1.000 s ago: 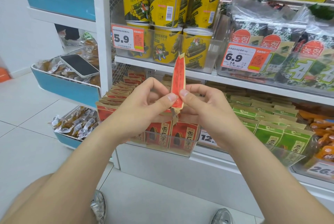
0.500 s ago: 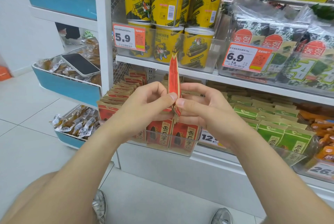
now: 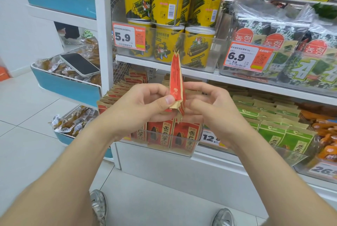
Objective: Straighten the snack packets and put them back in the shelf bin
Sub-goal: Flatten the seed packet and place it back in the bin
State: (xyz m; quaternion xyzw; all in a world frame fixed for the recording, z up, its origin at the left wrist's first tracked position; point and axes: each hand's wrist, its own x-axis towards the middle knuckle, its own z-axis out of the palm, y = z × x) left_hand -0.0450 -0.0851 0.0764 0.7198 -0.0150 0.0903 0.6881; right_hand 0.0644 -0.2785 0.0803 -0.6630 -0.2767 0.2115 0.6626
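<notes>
Left hand [image 3: 138, 109] and right hand [image 3: 215, 110] are pinching the red packet [image 3: 176, 77] by its crumpled base, holding it upright for smoothing, with the shelf bin [image 3: 164, 146] sitting at six o'clock.

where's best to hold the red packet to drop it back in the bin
Probably the red packet by its upper half, across the flat faces, from above: it stands upright, left hand and right hand pinch its bottom end, which must enter the clear bin first.

The packet [image 3: 176, 77] between the fingers [image 3: 165, 100] was red with tan-brown edges. Below the fingers, binned packets [image 3: 184, 132] were red, tan and black-lettered; right of them, green packets [image 3: 271, 134]; above, yellow-and-black tubs [image 3: 165, 1].
</notes>
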